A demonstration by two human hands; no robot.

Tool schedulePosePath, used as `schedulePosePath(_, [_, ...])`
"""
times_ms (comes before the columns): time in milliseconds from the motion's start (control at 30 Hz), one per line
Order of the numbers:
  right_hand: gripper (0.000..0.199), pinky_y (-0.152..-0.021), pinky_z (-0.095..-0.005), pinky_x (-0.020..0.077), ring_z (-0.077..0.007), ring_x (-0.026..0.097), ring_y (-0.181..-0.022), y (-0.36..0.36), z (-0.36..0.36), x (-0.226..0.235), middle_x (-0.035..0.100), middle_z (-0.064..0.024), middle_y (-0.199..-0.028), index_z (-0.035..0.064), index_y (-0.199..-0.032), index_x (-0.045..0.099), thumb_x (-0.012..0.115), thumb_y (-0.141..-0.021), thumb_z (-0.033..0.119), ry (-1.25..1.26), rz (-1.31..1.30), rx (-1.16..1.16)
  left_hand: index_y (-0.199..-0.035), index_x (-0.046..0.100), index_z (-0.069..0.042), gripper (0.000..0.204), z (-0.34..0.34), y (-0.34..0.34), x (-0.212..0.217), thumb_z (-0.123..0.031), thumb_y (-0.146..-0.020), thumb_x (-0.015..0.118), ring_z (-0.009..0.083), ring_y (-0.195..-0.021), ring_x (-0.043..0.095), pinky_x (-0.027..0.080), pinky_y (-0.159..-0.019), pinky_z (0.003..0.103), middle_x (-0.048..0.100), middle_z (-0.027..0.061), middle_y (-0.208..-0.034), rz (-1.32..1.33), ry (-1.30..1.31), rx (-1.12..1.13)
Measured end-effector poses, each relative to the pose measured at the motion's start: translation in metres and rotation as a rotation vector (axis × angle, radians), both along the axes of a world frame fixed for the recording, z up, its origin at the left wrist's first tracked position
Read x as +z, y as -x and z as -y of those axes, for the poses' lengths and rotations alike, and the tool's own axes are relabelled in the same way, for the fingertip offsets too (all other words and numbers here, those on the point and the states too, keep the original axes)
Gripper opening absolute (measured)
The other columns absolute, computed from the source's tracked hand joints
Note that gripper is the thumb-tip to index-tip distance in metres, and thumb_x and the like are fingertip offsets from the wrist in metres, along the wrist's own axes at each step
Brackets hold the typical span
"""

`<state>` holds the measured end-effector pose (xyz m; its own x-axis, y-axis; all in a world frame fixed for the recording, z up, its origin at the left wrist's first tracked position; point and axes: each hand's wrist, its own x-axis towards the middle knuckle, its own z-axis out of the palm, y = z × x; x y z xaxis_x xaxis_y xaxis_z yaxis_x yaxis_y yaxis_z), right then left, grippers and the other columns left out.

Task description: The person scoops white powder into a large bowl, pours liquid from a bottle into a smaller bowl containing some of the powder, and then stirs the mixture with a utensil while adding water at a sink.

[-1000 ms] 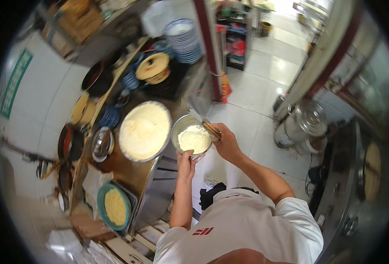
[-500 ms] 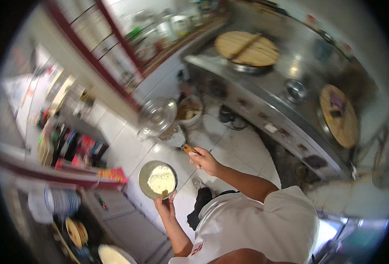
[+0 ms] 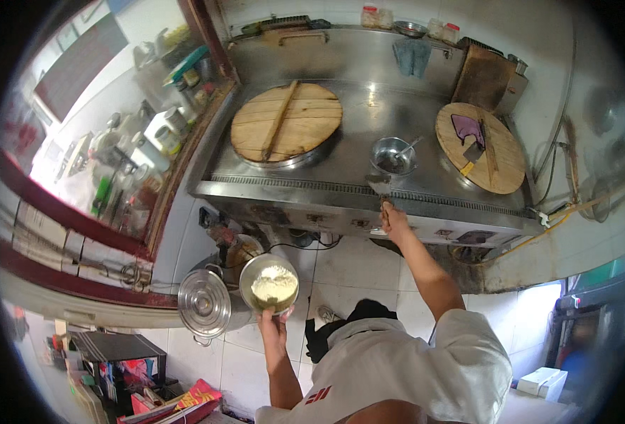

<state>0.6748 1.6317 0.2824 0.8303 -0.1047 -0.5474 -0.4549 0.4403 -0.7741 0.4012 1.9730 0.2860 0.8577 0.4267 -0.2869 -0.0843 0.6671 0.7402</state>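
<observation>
Scraper (image 3: 379, 185) held in the right hand (image 3: 395, 220) points forward to the small bowl (image 3: 393, 158) on the stove (image 3: 360, 120); left hand (image 3: 273, 325), farther off, grips the large bowl (image 3: 248, 278).

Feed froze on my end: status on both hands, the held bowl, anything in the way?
Left hand holding steel bowl with pale powder. Right hand gripping scraper at stove's front edge. Small pan-like dish just beyond scraper.

Your left hand (image 3: 273, 325) holds a metal bowl (image 3: 249, 272) of pale powder (image 3: 275, 285); your right hand (image 3: 395, 222) grips a flat-bladed scraper (image 3: 379, 184), a smaller steel bowl (image 3: 385, 153) just beyond that hand.
</observation>
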Motion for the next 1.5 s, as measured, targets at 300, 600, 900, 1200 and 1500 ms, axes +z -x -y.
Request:
schedulePosePath(300, [0.022, -0.035, -0.0202, 0.0254, -0.0070, 0.037, -0.044, -0.144, 0.106, -0.058, 0.049, 0.0014, -0.062, 0.0106, -0.077, 0.055, 0.063, -0.086, 0.029, 0.062, -0.020, 0.115, -0.133, 0.033, -0.008, 0.061, 0.052, -0.095, 0.024, -0.008, -0.076, 0.055, 0.0217, -0.099, 0.057, 0.055, -0.068, 0.030, 0.047, 0.0117, -0.121, -0.044, 0.008, -0.021])
schedulePosePath(600, [0.038, -0.039, -0.0203, 0.0295, -0.0072, 0.040, -0.050, -0.187, 0.164, -0.084, 0.044, -0.0003, -0.064, 0.0082, -0.121, 0.051, 0.056, -0.091, 0.030, 0.295, -0.050, 0.249, -0.131, 0.032, -0.005, 0.061, 0.124, -0.071, 0.017, -0.011, -0.075, 0.055, 0.0269, -0.108, 0.053, 0.047, -0.088, 0.042, 0.048, 0.0113, -0.122, 0.001, 0.079, 0.353])
schedulePosePath(900, [0.046, -0.083, -0.0433, 0.0470, -0.0373, 0.050, -0.109, -0.273, 0.086, -0.094, 0.046, -0.0269, -0.121, -0.0077, -0.116, 0.049, 0.057, -0.084, 0.024, 1.625, 0.331, 0.153, -0.132, 0.033, -0.006, 0.063, 0.169, -0.095, -0.060, -0.014, -0.075, 0.058, 0.0296, -0.112, 0.052, 0.044, -0.094, 0.050, 0.049, 0.0136, -0.124, -0.088, 0.053, 0.802])
schedulePosePath(1200, [0.021, -0.070, -0.0304, 0.0483, -0.0199, 0.058, -0.079, -0.294, -0.239, -0.142, 0.058, -0.0103, -0.094, -0.0016, -0.107, 0.053, 0.054, -0.087, 0.006, 0.367, 1.056, 1.334, -0.136, 0.027, -0.011, 0.069, 0.186, -0.150, -0.132, 0.002, -0.073, 0.051, 0.0249, -0.112, 0.052, 0.049, -0.087, 0.044, 0.047, 0.0113, -0.126, 0.016, 0.127, 1.300])
schedulePosePath(1500, [0.015, -0.055, -0.0244, 0.0474, -0.0107, 0.056, -0.064, -0.051, -0.335, -0.129, 0.054, -0.0052, -0.085, 0.0041, -0.102, 0.050, 0.053, -0.088, 0.005, -0.332, 0.568, 2.661, -0.136, 0.018, -0.012, 0.081, 0.194, -0.167, -0.151, 0.004, -0.064, 0.050, 0.0288, -0.115, 0.046, 0.050, -0.084, 0.047, 0.039, 0.0129, -0.126, -0.224, 0.191, 1.771])
